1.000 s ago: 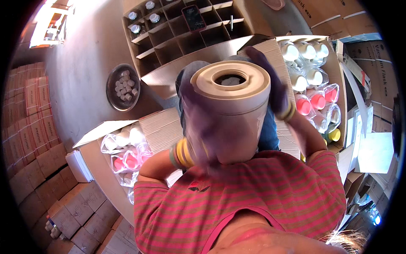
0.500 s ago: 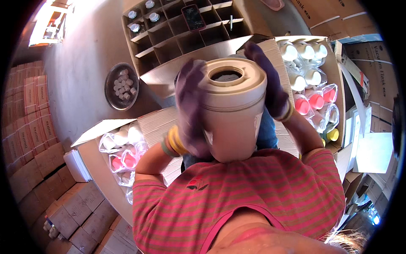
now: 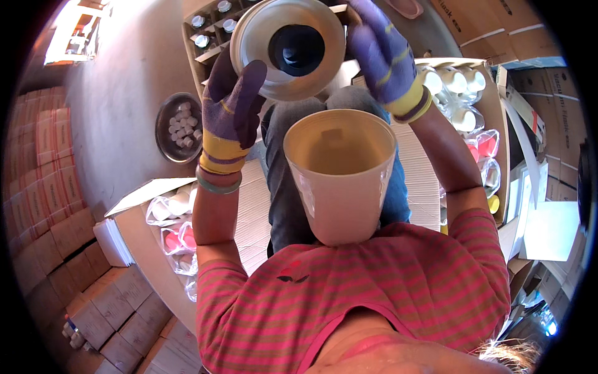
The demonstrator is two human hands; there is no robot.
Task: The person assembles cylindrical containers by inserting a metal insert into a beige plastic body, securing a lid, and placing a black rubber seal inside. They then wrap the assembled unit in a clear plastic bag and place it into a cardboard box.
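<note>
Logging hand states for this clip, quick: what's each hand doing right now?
Left hand: closed on the round collar, at its left rim.
Right hand: at the collar's right edge; whether it grips cannot be told.

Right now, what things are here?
Round rimmed piece: one, beige, top centre.
Tapered round tub: one, cream, centre.
Round metal bowl: one, dark, left.
Small round pieces: many, white, inside bowl.
Divided cardboard box: one, brown, top.
Capped bottles: at least four, silvery, in box.
Open cardboard cartons: two, brown, both sides.
Bagged bottles: many, white and red, inside cartons.
Stacked cardboard boxes: many, brown, left.
Left grip: one, purple-yellow, holding rimmed piece.
Right grip: one, purple-yellow, beside piece.
</note>
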